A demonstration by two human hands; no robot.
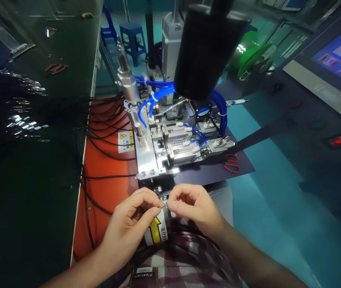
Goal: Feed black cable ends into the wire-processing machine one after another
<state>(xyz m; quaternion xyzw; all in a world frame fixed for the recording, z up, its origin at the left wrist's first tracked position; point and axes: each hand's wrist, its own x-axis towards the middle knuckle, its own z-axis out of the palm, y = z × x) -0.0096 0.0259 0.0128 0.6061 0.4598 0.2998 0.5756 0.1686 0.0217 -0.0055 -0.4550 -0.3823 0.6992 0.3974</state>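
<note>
My left hand (134, 212) and my right hand (192, 204) meet just in front of my body, fingertips almost touching. Thin coloured wires (164, 204) show between them, pinched by thumb and forefinger on both sides. The wires' ends are too small to make out. Below my fingers lies a white label with a yellow arrow (156, 231) on the front of the machine. Beyond the hands stands the machine's metal fixture (149, 160), with small cylinders and blue air tubes (162, 94).
A black cylinder (208, 52) hangs over the machine. Black cables (110, 156) cross the orange base (98, 208) at left. Red-handled scissors (232, 163) lie on the dark plate at right. Red-handled pliers (56, 69) rest on the dark table. A green spool (248, 56) and control panel (323, 92) stand right.
</note>
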